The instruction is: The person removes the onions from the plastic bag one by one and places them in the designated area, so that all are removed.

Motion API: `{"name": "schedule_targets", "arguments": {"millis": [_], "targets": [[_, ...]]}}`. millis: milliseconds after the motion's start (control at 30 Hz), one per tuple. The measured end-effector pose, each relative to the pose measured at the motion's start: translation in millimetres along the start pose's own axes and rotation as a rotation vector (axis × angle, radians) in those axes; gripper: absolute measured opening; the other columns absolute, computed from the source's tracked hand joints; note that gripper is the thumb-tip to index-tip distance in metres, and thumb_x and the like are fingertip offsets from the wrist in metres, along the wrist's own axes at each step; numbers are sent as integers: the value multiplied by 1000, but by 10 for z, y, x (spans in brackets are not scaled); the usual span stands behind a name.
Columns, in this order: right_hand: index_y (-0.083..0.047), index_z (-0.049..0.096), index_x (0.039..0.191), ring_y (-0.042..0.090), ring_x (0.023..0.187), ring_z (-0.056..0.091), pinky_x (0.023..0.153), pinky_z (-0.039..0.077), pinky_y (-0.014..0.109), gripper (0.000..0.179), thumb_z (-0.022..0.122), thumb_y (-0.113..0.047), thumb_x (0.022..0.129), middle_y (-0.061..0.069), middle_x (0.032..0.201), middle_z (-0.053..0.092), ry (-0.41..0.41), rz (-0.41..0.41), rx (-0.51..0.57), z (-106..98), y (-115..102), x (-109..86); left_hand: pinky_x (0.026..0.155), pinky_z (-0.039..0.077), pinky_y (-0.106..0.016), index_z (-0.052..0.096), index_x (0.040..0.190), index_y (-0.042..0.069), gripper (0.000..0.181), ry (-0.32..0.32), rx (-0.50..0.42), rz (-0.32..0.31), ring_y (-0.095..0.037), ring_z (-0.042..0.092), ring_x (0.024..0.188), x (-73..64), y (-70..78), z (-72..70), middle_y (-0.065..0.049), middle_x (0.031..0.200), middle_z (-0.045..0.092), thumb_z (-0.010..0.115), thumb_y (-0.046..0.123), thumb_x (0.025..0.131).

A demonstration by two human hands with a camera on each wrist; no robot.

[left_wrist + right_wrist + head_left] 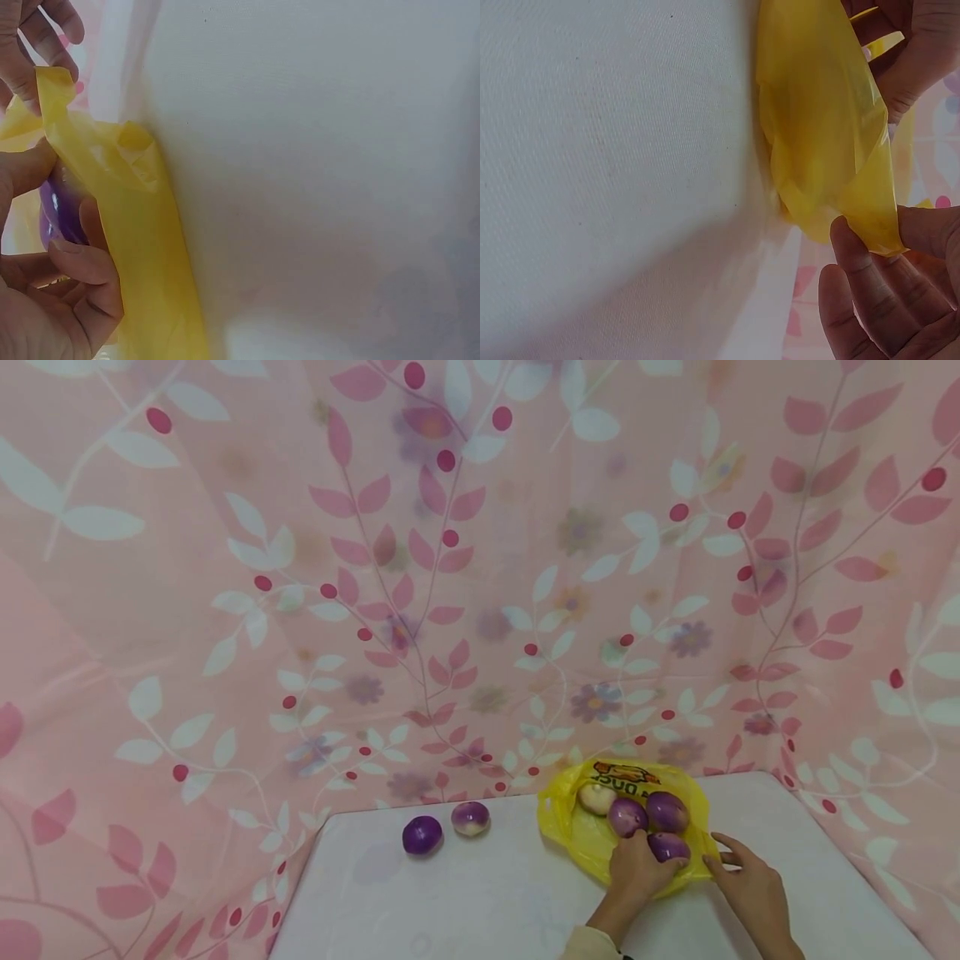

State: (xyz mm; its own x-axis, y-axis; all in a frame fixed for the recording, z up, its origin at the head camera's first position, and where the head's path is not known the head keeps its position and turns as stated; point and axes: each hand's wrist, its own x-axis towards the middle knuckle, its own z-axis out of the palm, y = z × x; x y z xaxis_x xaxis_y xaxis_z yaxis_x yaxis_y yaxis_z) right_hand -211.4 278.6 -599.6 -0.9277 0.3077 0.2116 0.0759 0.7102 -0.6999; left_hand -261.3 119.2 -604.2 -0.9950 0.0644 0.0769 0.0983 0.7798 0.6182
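A white table (487, 902) stands against a pink curtain (300, 568) printed with leaves and red berries. Two turnips lie on the table, touching no bag: a dark purple turnip (422, 835) and, just beside it, a paler turnip (470, 818).

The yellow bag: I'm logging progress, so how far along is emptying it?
Two purple-and-white turnips already lie on the white table, apart from the yellow bag. In hand: the left hand grips a purple turnip in the bag, while the right hand pinches the bag's edge. Left: three more turnips sit in the bag.
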Motion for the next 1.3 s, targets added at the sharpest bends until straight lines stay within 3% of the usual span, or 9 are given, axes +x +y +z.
{"name": "schedule_targets", "arguments": {"millis": [267,400,667,900,1067,1300], "targets": [[2,59,127,33,75,71,71,52,54,47,72,-23,90,24,96,71,-5,5,2,-9,-2,12,80,52,-34,66,106,10,67,-25,-22,-41,-16,62,86,-2,19,-88,-3,91,66,83,60,65],[3,59,128,34,76,71,70,52,53,47,72,-23,90,24,96,71,-10,14,-5,-15,-4,20,84,52,-35,66,111,11,70,-30,-90,-61,-14,61,90,-4,2,-106,-1,97,67,84,60,65],[1,60,127,34,77,71,73,52,55,46,72,-23,90,23,96,71,-5,19,-13,-28,6,35,86,53,-36,62,119,13,72,-28,-194,-22,-11,62,95,-22,-55,-214,2,105,66,85,57,66],[2,61,125,34,74,71,73,51,56,45,73,-21,89,22,93,72,14,-8,-14,-39,-5,30,86,52,-34,64,115,14,70,18,-159,-2,-13,62,97,-21,-66,-313,1,103,66,84,59,66],[3,59,126,34,75,71,73,52,56,47,72,-23,89,24,95,71,-9,27,-18,-37,-14,44,84,52,-32,66,111,17,66,68,-108,30,-13,63,95,-16,-87,-367,4,98,66,83,61,65],[4,58,127,35,76,70,73,52,56,49,71,-24,90,26,97,70,-31,60,-20,-46,-39,51,86,51,-34,67,116,16,67,95,-96,55,-15,62,97,-16,-137,-478,1,104,67,84,58,66]]}}
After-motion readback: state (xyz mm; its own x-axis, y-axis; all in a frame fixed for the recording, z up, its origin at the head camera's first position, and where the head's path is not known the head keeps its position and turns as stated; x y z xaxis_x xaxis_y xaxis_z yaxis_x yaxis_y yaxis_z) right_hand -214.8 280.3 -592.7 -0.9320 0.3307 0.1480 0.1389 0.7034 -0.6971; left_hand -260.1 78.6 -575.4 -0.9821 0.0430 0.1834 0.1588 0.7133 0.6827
